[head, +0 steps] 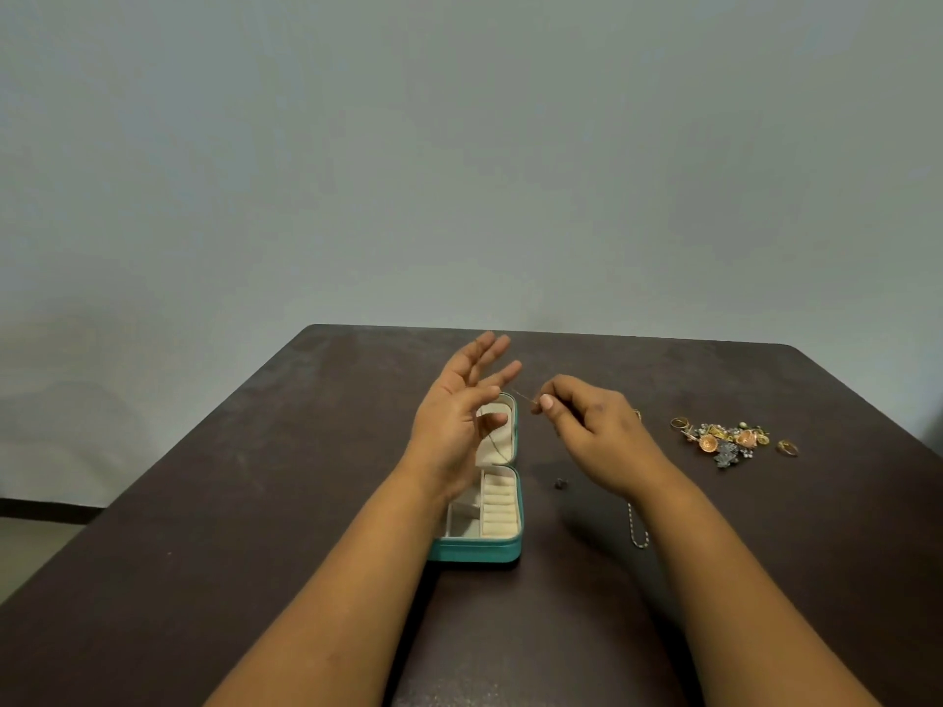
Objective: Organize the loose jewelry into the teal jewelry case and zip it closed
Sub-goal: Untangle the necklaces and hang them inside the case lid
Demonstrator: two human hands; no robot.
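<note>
Teal jewelry case [479, 548] lies open flat on the dark brown table [255, 502], lid half away from the person, base half nearer. Cream lining visible. Base shows ring rolls [500, 507] on its right side and open compartments on its left.

Left hand [459, 415] is raised above the case's lid half, palm turned toward the right hand, fingers spread and mostly straight, thumb bent inward across the palm. A thin chain [495, 443] hangs below this hand and dangles over the lid lining; whether it is draped on the thumb or a finger cannot be told.

Right hand [587, 426] hovers just right of the case, above the table, thumb and forefinger pinched on the other end of the same fine chain, which runs taut between the two hands. Remaining fingers curled under. The hands are apart, linked only by the chain.

Loose jewelry pile [724, 438] (gold, rose and silver-toned pieces) sits on the table well right of the right hand. One gold ring [788, 448] lies just right of the pile. A small dark piece [560, 484] lies on the table between the case and the right forearm. A second chain [637, 528] lies on the table, partly hidden under the right forearm.

Plain grey wall [459, 145] behind the table.
</note>
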